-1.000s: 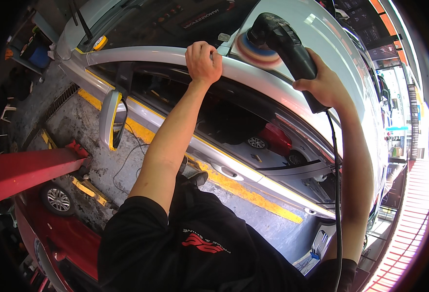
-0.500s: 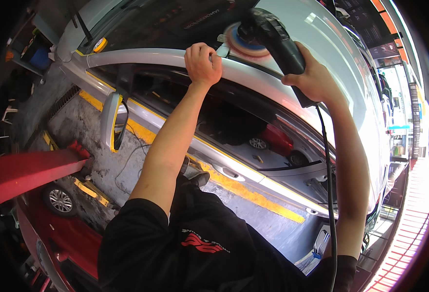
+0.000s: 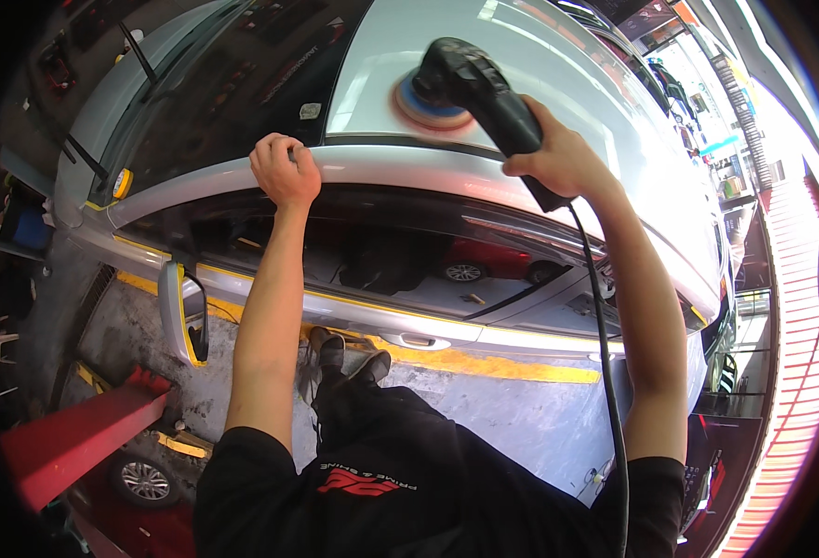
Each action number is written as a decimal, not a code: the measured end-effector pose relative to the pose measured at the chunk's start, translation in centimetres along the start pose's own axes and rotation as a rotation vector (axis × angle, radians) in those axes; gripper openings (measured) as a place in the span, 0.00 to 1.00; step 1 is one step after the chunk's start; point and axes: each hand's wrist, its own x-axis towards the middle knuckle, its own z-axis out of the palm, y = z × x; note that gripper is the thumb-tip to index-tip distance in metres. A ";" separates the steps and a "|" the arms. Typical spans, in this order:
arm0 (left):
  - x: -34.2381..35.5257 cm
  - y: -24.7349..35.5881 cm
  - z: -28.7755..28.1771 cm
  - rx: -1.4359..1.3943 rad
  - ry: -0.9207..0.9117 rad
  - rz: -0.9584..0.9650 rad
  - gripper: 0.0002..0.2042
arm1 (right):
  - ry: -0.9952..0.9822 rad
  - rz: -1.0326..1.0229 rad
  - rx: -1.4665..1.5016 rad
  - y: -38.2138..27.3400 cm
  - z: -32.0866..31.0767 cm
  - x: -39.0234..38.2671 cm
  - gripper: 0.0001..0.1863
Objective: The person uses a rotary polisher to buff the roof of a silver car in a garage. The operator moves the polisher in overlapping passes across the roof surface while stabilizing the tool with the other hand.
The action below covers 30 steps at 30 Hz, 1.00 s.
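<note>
My right hand (image 3: 565, 158) grips a black polishing machine (image 3: 472, 88), its blue-centred pad (image 3: 428, 117) on the silver roof (image 3: 386, 51) near its near edge, blurred at the rim. A cord (image 3: 593, 279) hangs from the tool along my right arm. My left hand (image 3: 288, 169), fingers curled, rests on the silver rail (image 3: 363, 163) beside the dark windshield (image 3: 219, 79); anything inside its grip is hidden. The dark side window (image 3: 381, 232) below reflects a red car. Yellow tape lines the mirror (image 3: 186, 312) and door trim.
A yellow tape roll (image 3: 123, 183) lies by the wipers (image 3: 135, 56). At lower left stand a red lift arm (image 3: 74, 432) and a red car's wheel (image 3: 146, 479). My shoes (image 3: 330, 353) are on the painted floor (image 3: 502, 409). A blue bin (image 3: 19, 223) stands at far left.
The view has swung, so car and hands sit further left in the picture. The polisher pad has shifted along the roof away from the windshield's edge; both grips look unchanged.
</note>
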 end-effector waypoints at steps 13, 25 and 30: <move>-0.2 -0.4 -0.3 0.018 -0.008 -0.008 0.03 | 0.162 0.293 0.066 12.2 -2.6 -5.9 0.60; -0.3 -0.7 -0.6 0.041 -0.019 0.008 0.03 | 0.233 0.429 0.155 18.8 -4.7 -8.9 0.58; -0.4 -0.7 -0.4 0.047 -0.021 0.020 0.03 | 0.254 0.458 0.240 21.1 -5.4 -8.1 0.52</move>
